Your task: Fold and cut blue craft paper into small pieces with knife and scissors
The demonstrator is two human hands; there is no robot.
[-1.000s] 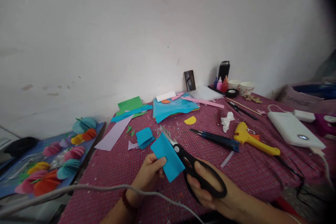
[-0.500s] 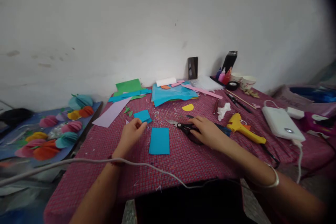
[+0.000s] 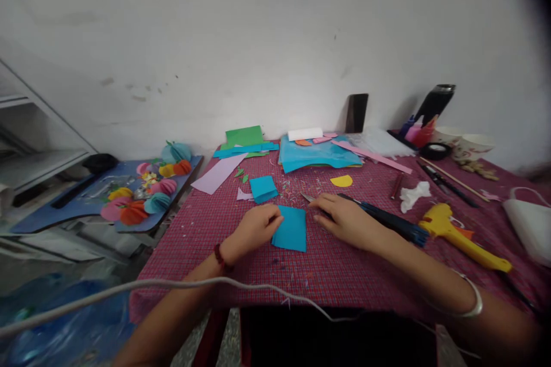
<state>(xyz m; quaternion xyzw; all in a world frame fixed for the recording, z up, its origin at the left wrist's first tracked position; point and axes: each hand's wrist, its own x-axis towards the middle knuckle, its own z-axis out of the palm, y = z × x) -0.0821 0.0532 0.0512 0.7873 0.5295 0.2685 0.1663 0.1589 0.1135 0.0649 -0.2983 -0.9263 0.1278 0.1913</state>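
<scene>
head view: the blue paper [image 3: 291,230] lies flat on the tabletop [image 3: 185,252] between my grips, its upper left side partly under my left grip [image 3: 255,231]. those fingers curl loosely there; can't tell whether they pinch the sheet. right grip [image 3: 346,221] is palm-down over the scissors [image 3: 307,198], blades poking out past my fingertips; can't tell if the handles are held or merely covered. judging the paper: light, slightly stiff, quick to crease, so best taken by a lower corner, thumb and finger. most room lies toward the near edge, though a white cable [image 3: 172,283] crosses in front. tighter to the right: utility knife [image 3: 394,219] just beyond my forearm, glue gun [image 3: 460,239] past it. folded blue piece [image 3: 262,188] sits near the far side.
</scene>
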